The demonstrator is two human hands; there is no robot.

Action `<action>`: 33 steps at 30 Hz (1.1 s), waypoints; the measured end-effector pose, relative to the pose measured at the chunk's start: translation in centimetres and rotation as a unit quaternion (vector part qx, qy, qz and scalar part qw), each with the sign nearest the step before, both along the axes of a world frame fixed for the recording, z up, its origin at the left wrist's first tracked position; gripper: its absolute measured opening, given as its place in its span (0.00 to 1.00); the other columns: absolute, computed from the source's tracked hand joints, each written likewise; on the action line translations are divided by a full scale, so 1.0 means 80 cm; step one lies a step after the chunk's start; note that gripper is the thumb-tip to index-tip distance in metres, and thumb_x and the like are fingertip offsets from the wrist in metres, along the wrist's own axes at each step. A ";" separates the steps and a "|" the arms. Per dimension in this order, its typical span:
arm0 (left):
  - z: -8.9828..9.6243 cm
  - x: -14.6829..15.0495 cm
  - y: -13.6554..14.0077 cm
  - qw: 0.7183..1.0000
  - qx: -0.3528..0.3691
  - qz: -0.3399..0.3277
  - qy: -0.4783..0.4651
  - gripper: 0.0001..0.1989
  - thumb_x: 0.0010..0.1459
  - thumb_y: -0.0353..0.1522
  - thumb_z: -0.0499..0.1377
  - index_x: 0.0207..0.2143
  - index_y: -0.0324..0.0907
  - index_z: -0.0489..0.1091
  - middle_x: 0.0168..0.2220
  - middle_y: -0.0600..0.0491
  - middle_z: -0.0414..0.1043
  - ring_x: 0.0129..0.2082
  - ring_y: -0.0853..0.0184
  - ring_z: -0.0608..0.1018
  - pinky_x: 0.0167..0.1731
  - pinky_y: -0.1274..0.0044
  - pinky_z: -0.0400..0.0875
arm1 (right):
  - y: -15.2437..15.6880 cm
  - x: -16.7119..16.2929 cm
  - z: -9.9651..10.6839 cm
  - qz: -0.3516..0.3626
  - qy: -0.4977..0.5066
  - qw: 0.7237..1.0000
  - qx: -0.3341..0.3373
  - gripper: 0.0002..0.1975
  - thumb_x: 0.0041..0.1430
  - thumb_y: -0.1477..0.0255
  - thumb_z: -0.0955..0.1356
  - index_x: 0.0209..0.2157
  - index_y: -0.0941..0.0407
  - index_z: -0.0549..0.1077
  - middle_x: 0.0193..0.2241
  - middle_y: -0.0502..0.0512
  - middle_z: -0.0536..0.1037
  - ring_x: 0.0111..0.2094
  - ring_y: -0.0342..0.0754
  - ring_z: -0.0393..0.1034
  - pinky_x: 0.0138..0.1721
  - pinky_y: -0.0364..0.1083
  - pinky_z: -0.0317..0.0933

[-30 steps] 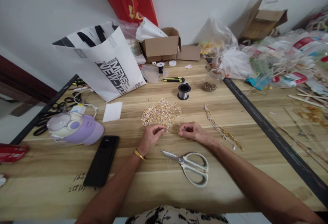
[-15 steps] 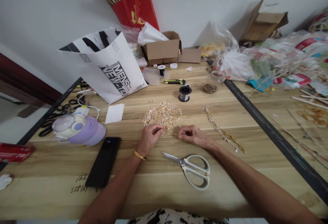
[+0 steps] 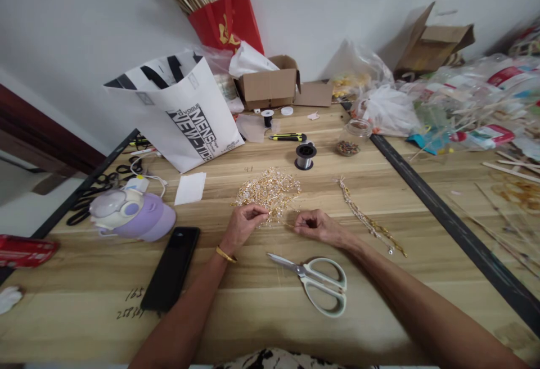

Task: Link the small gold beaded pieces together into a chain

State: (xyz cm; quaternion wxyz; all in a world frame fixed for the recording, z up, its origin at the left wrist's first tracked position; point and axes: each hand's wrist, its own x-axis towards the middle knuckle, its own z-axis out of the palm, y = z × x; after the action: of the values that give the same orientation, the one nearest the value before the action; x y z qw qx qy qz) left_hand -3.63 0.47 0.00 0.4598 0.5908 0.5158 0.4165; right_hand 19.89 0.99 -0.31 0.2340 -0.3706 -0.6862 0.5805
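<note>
A pale wall (image 3: 316, 9) backs a wood-grained table (image 3: 236, 313) with goods crowded along its far edge. At the left, a purple bottle (image 3: 147, 217) lies near a dark phone (image 3: 171, 268), a square of white paper (image 3: 190, 188) beyond them and a printed white bag (image 3: 198, 116) behind that.

Next comes the left hand (image 3: 244, 225), thumb and forefinger pinched together at the near edge of a pile of gold and clear beads (image 3: 270, 189); whether anything sits between the tips is too small to tell. The pile lies at the middle of the table, just beyond the hands. A thin golden strand (image 3: 287, 224) shows in the gap between the hands and seems to be gripped at the closed fingertips of the right hand (image 3: 316, 225). Scissors (image 3: 302, 271) rest nearer the body, blades together, touched by neither hand; a wire spool (image 3: 305, 158) stands beyond the pile.

Further right, near the right forearm, beaded strands (image 3: 358, 211), silvery and gold, lie side by side and look made up already. By that reading, the piece between the fingers is barely begun, and most of the beads look loose. A glass jar (image 3: 353, 135) stands beyond, and plastic bottles (image 3: 485, 133) heap up past a dark strip (image 3: 447, 223).
</note>
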 end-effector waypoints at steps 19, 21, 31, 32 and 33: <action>0.019 -0.006 0.001 0.986 -0.067 0.028 -0.148 0.09 0.43 0.31 0.67 0.28 0.37 0.74 0.24 0.54 0.76 0.24 0.71 0.75 0.30 0.79 0.70 | 0.002 0.004 -0.011 0.038 0.000 0.999 0.010 0.15 0.55 0.61 0.67 0.26 0.59 0.69 0.19 0.44 0.58 0.21 0.39 0.50 0.24 0.41 0.46; 0.019 -0.007 0.001 0.983 -0.064 0.030 -0.167 0.08 0.42 0.30 0.67 0.28 0.37 0.74 0.24 0.54 0.76 0.24 0.72 0.75 0.29 0.80 0.70 | 0.002 0.005 -0.011 0.039 0.006 0.999 0.005 0.16 0.55 0.59 0.67 0.27 0.60 0.69 0.19 0.45 0.60 0.22 0.39 0.51 0.24 0.41 0.47; 0.014 -0.010 0.004 0.979 -0.053 0.039 -0.192 0.08 0.42 0.29 0.67 0.26 0.37 0.74 0.22 0.55 0.74 0.23 0.73 0.73 0.28 0.81 0.67 | 0.005 0.004 -0.004 0.043 -0.009 0.998 0.035 0.23 0.58 0.55 0.64 0.19 0.58 0.61 0.18 0.44 0.54 0.21 0.38 0.47 0.23 0.40 0.44; 0.013 -0.011 0.004 0.979 -0.055 0.038 -0.191 0.08 0.42 0.30 0.67 0.27 0.37 0.74 0.22 0.55 0.74 0.23 0.73 0.73 0.28 0.81 0.67 | 0.005 0.005 -0.003 0.046 -0.013 0.998 0.040 0.23 0.59 0.55 0.63 0.19 0.58 0.62 0.18 0.44 0.53 0.21 0.38 0.47 0.23 0.40 0.44; 0.013 -0.011 0.005 0.980 -0.057 0.036 -0.190 0.08 0.42 0.30 0.67 0.27 0.37 0.73 0.23 0.55 0.74 0.23 0.73 0.73 0.29 0.80 0.68 | 0.005 0.006 -0.002 0.049 -0.020 0.998 0.044 0.23 0.60 0.55 0.62 0.20 0.59 0.63 0.18 0.44 0.54 0.21 0.38 0.47 0.22 0.40 0.43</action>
State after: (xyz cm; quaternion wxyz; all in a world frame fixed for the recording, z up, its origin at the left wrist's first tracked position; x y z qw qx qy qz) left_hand -4.53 0.84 1.02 0.5668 0.4546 0.4634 0.5072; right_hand 20.33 1.38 -0.46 0.2078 -0.3378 -0.7326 0.5532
